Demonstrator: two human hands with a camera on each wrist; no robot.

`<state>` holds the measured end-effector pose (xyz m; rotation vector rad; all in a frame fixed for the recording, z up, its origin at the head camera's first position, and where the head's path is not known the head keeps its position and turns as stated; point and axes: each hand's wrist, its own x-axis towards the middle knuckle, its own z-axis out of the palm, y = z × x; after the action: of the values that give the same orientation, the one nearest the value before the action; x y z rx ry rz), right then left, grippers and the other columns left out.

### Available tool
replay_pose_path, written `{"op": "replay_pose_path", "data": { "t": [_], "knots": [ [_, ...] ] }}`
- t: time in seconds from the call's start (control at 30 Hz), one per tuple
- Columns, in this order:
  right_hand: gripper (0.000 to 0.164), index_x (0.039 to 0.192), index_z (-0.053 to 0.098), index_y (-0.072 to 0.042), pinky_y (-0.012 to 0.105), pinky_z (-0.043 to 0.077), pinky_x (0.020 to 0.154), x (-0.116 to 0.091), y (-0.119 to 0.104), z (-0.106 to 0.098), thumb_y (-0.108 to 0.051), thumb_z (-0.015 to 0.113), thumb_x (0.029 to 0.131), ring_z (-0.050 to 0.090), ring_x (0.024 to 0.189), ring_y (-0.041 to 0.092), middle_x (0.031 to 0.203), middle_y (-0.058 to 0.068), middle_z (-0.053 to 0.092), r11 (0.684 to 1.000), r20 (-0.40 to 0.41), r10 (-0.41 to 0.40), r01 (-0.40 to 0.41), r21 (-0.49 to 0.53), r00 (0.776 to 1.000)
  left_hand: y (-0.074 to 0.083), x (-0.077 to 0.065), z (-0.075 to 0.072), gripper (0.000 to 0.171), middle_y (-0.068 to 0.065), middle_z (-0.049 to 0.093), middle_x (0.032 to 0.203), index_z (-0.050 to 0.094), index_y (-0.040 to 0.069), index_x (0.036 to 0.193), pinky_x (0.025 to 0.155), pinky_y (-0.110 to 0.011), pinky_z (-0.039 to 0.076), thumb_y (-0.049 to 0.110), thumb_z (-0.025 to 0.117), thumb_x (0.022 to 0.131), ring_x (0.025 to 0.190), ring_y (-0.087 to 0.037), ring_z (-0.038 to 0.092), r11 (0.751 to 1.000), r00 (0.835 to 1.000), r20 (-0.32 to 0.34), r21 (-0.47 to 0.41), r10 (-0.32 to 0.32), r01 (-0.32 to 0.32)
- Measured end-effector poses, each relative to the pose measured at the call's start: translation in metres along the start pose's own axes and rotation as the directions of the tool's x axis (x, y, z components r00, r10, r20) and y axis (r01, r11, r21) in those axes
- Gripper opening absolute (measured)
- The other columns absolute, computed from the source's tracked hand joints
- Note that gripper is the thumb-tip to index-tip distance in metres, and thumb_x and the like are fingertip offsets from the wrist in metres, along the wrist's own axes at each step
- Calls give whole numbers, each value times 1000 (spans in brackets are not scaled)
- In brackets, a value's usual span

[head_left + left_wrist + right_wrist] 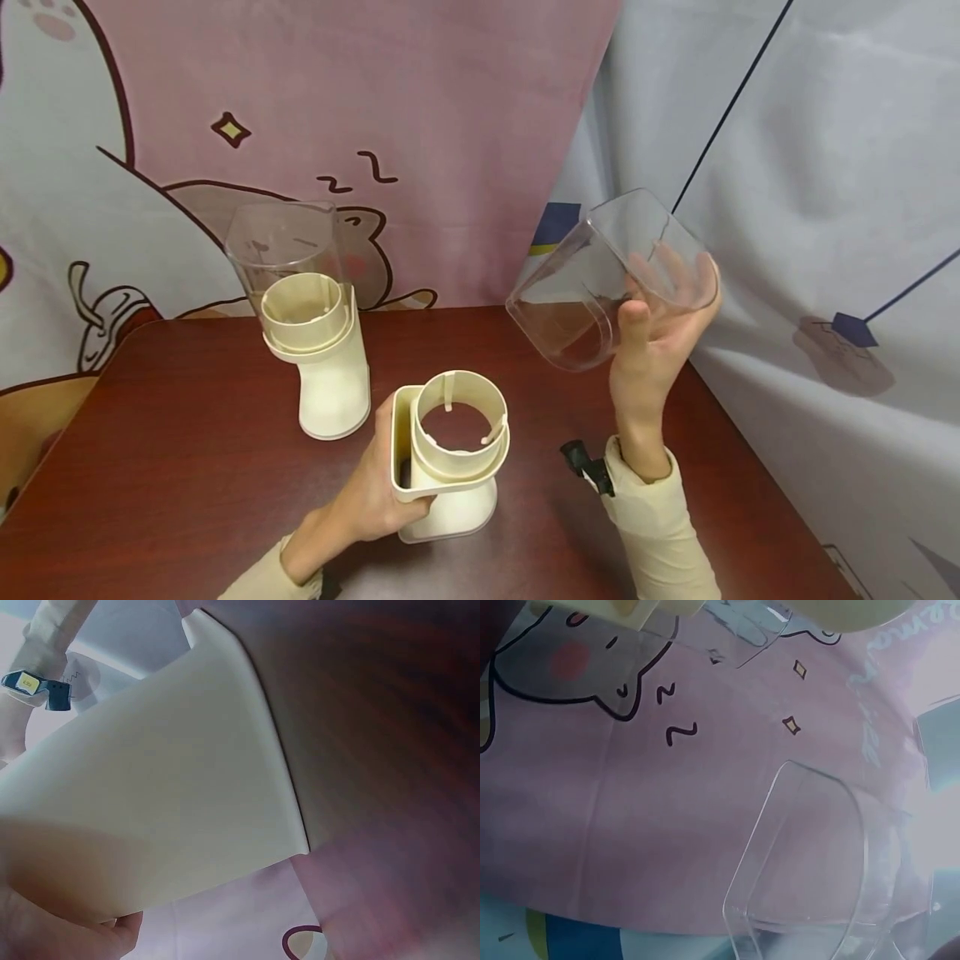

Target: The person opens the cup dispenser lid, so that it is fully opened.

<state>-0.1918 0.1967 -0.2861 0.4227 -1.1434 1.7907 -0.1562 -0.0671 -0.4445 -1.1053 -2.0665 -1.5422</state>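
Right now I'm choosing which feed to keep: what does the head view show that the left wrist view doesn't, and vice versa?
Only head: the clear container held by the right hand, and the second stand with its clear cup.

Only left wrist: the yellow label on the right sleeve's dark device.

Both: the cream stand in the left hand's grip, and the tabletop.

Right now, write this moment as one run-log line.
left hand: grips cream base | right hand: holds clear container, tilted, raised | rear base: second container around ring
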Motion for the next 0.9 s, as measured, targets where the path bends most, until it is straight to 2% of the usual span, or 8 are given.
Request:
{"op": "replay_pose_path", "data": {
  "t": [0.1, 0.27, 0.37, 0.57, 0.7, 0.8, 0.9],
  "knots": [
    [119, 148, 20, -3, 38, 45, 107, 2, 0, -1, -42, 91, 61, 50, 128, 40, 141, 21, 43, 1000, 14, 1, 0, -12, 1000, -1, 0, 0, 114, -15, 45, 139, 14, -5, 150, 108, -18, 32, 3, 72, 53, 122, -17, 49, 1000, 1000, 0, 1, 5, -5],
    [107, 145, 29, -5, 37, 43, 107, 4, -1, -5, -27, 94, 64, 47, 132, 37, 142, 20, 40, 989, 33, -8, 12, -145, 999, -1, 0, 1, 114, -15, 45, 138, 14, -7, 150, 108, -19, 33, 2, 72, 52, 121, -18, 49, 999, 999, -3, -6, 44, -44],
    [103, 144, 31, -4, 39, 42, 109, 5, -2, -7, -22, 94, 65, 47, 133, 35, 142, 18, 40, 979, 26, -10, 15, -201, 1000, -1, 1, 1, 114, -15, 45, 138, 14, -7, 150, 108, -19, 33, 3, 72, 52, 121, -17, 49, 999, 999, -3, -10, 46, -46],
    [106, 141, 30, 1, 40, 37, 114, 7, -9, 0, -29, 95, 63, 46, 133, 32, 138, 18, 42, 958, -1, -59, 56, -280, 998, -1, 0, 0, 114, -15, 45, 139, 15, -5, 150, 109, -19, 32, 4, 73, 53, 124, -16, 48, 1000, 1000, -9, -10, 25, -25],
    [109, 140, 32, 2, 38, 34, 115, 11, -11, 2, -35, 95, 60, 44, 132, 30, 136, 17, 42, 943, -30, -60, 47, -330, 998, -1, 1, 1, 113, -16, 45, 139, 16, -7, 150, 109, -18, 31, 4, 73, 53, 124, -17, 48, 999, 999, -18, -4, 44, -44],
    [107, 139, 33, 0, 34, 35, 112, 16, -5, -3, -36, 96, 60, 43, 131, 28, 135, 14, 43, 930, -52, -38, 16, -368, 998, -2, 0, 1, 114, -16, 44, 139, 16, -7, 150, 109, -18, 31, 4, 73, 52, 125, -17, 48, 999, 998, -21, -5, 53, -53],
    [101, 137, 35, -2, 31, 36, 106, 22, 10, -15, -32, 95, 62, 44, 125, 24, 131, 11, 44, 912, -61, -22, -5, -410, 998, -2, 0, 1, 114, -16, 44, 140, 15, -8, 150, 109, -18, 32, 3, 73, 52, 124, -18, 48, 998, 998, -20, -10, 56, -56]
  ]
}}
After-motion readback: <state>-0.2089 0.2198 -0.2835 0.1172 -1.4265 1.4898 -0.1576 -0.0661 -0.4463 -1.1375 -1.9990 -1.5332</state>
